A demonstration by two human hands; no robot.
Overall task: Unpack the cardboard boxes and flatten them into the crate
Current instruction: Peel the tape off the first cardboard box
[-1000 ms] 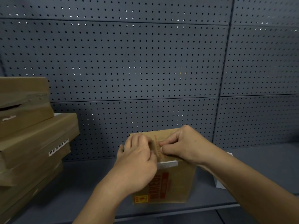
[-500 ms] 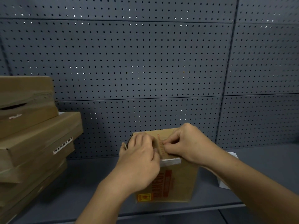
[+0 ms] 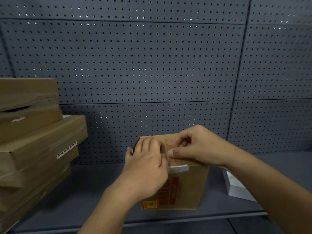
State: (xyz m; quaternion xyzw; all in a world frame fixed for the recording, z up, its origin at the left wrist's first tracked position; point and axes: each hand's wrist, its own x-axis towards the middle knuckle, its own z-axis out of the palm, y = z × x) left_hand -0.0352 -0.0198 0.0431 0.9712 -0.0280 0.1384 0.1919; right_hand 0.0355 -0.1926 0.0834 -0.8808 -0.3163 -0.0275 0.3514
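box [image 3: 184, 188]: brown, red print, taped top, at shelf [image 3: 84, 191] front edge | left hand [image 3: 146, 168] grips its top | right hand [image 3: 195, 147] pinches tape [image 3: 179, 168]

Both forearms reach forward from the lower edge of view, bare to the wrist. Left hand [image 3: 146, 163] lies back-up, fingers curled forward and down. Right hand [image 3: 197, 146] sits just beside it, thumb and forefinger pinched together, remaining fingers bent. The two hands nearly touch.

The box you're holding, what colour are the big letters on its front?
Red-orange letters on the brown cardboard box, with a small yellow label at its lower left corner. Shows in the head view.
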